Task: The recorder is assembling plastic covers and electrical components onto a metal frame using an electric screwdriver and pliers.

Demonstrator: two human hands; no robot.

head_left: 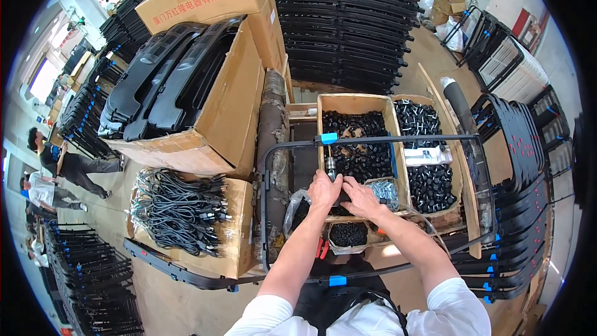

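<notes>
Grasping a dark, metal-ended tool (331,164), probably a driver, in the left hand (324,189), with fingers curling well in around it; laying the right hand (363,198) close beside, partly over the dark body, with fingers reaching forward and bending less; not telling from this view whether clenching or merely steadying on that side. Holding the tool over the parts box, inside the outline of a black frame (404,140); pointing its metal end toward a blue clip (329,139) on the far bar; not making out any contact there.

Judging the step as handling the tool at the frame, perhaps for fastening; calling next, on that reading, for aligning the tip squarely and bracing the bar.

Logging near to far: seeing a second blue clip (337,280) on the near bar; then a small box of black screws (348,234), with something red (322,248) just left of it; then silvery metal pieces (385,191) just beyond the right hand; viewing the partitioned parts box (403,183) full of black pieces under the far bar; noting bundled cables (180,211) leftward, moulded black covers (165,78) in a carton farther off, stacked frames (342,25) beyond.
</notes>
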